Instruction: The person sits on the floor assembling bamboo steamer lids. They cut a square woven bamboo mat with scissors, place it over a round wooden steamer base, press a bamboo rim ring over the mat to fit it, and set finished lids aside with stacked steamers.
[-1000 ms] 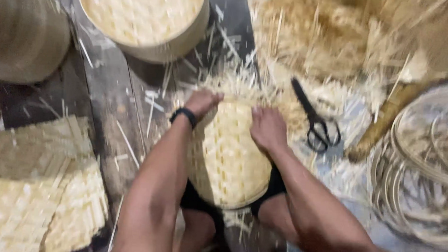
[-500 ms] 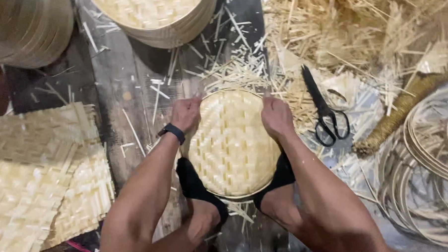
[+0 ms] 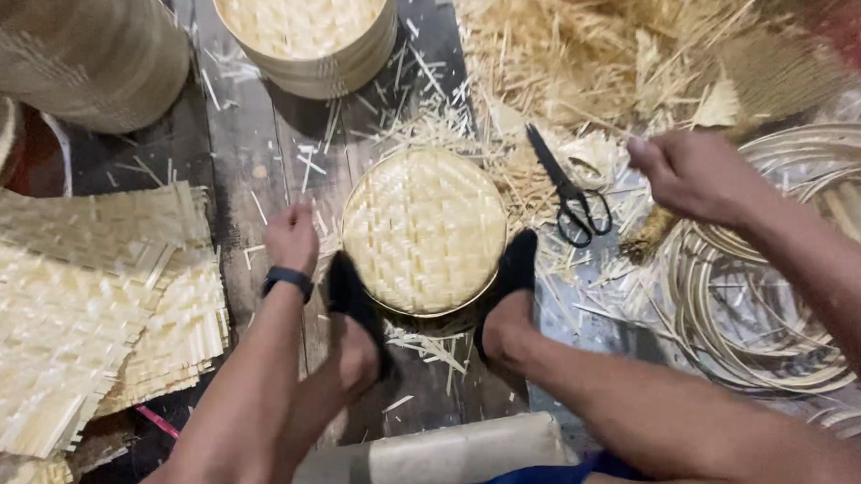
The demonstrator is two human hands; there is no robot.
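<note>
Lying at far left: a stack of pale woven bamboo mats [image 3: 60, 324] with frayed strip ends, spread flat on the dark wooden plank floor [image 3: 248, 140]. Above them, at top left: a tall cylindrical stack of woven bamboo rounds [image 3: 80, 44], tilted on its side.

Left hand [image 3: 290, 237]: loosely curled, grip narrow and holding nothing, resting just beside the left edge of the round woven bamboo tray [image 3: 423, 230], not touching it. Black wristband [image 3: 287, 280] worn on that wrist.

At top centre: a second round bamboo basket with a woven base [image 3: 309, 28], standing upright, well apart from the tray.

At centre: the round woven bamboo tray, lying flat on the floor, woven face up, pinned between two feet in black footwear, left foot [image 3: 352, 311] against its lower left rim, right foot [image 3: 507, 292] against its lower right rim. Loose bamboo slivers [image 3: 434, 128] scattered around its upper edge.

Just right of the tray: black-handled scissors [image 3: 566, 194], closed, lying on trimmed scraps, touching neither hand.

At upper right: a heap of pale bamboo shavings and offcuts [image 3: 609, 57].

Right hand [image 3: 695, 175]: raised above the floor, well apart from the tray, fingers [image 3: 643, 154] drawn together; grip narrow, contents cannot be told because of blur.

At far right, beneath that forearm: coiled thin bamboo hoops [image 3: 743, 320], stacked flat.

At bottom centre: a pale rounded block [image 3: 442, 457], partly hidden.
</note>
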